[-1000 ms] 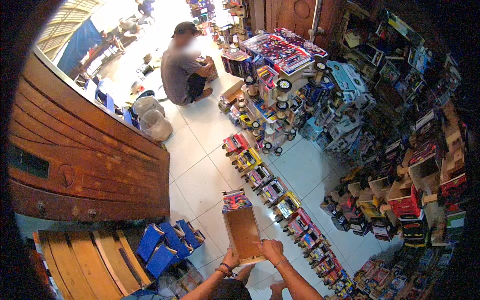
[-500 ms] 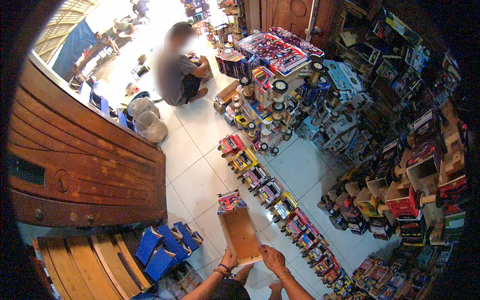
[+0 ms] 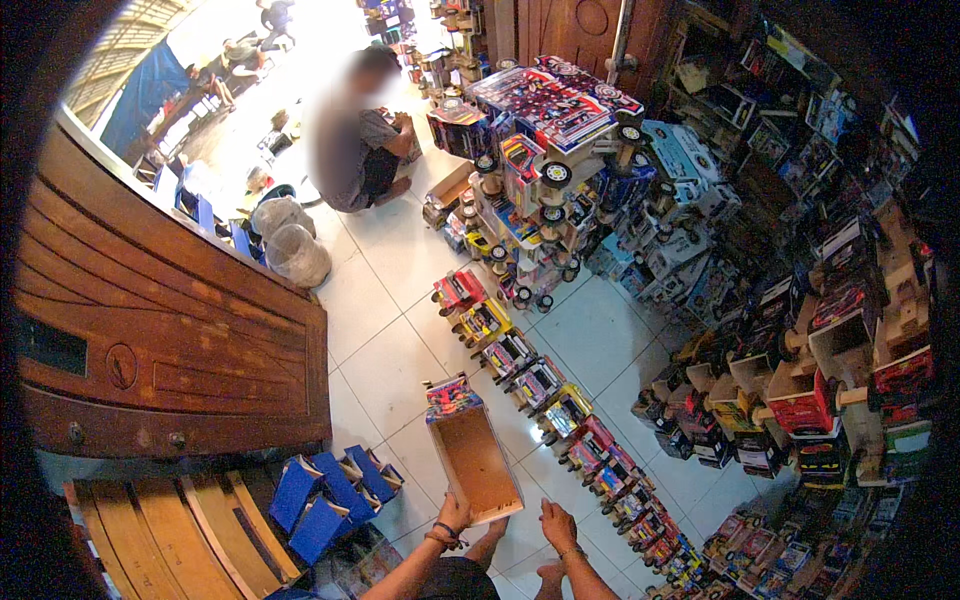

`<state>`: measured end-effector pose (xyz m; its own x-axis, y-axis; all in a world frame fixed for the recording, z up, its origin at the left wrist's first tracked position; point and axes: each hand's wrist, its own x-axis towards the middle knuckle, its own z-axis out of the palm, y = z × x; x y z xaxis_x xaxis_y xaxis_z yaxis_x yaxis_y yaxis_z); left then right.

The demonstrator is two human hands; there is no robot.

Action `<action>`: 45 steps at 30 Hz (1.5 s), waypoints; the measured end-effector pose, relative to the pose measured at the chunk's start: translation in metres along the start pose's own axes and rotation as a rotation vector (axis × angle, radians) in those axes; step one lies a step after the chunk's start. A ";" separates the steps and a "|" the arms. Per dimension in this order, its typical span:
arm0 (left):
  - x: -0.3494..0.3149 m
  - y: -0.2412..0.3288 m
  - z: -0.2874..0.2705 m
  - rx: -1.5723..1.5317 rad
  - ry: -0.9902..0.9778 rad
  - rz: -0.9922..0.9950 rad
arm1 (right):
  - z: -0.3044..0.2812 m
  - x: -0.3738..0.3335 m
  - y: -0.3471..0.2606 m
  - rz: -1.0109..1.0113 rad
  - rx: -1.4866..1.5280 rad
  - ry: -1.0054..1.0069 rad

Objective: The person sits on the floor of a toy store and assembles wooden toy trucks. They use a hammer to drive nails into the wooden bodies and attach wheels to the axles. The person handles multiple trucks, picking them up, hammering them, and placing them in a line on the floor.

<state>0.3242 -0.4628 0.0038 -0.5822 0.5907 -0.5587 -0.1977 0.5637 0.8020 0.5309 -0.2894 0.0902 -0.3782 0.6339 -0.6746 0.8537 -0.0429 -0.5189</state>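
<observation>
A wooden toy truck [image 3: 470, 450] is being steadied on the floor tiles [image 3: 590, 340], its near end being gripped by the left hand [image 3: 455, 515] while the right hand [image 3: 556, 522] is resting open just beside it; stiff, light-looking, best taken by the bed's side walls.

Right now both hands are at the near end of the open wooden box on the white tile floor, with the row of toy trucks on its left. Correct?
Not quite. In the head view the row of toy trucks runs along the right of the wooden box, not its left. The rest holds: left hand and right hand at its near end.
</observation>
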 end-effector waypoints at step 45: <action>-0.005 0.051 -0.007 0.009 -0.078 -0.198 | 0.051 -0.070 0.108 0.150 0.013 -0.138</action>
<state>0.3114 -0.4414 0.0494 -0.4695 0.5107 -0.7203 -0.2947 0.6784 0.6730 0.6318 -0.3776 0.0550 -0.2934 0.5075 -0.8102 0.8998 -0.1397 -0.4134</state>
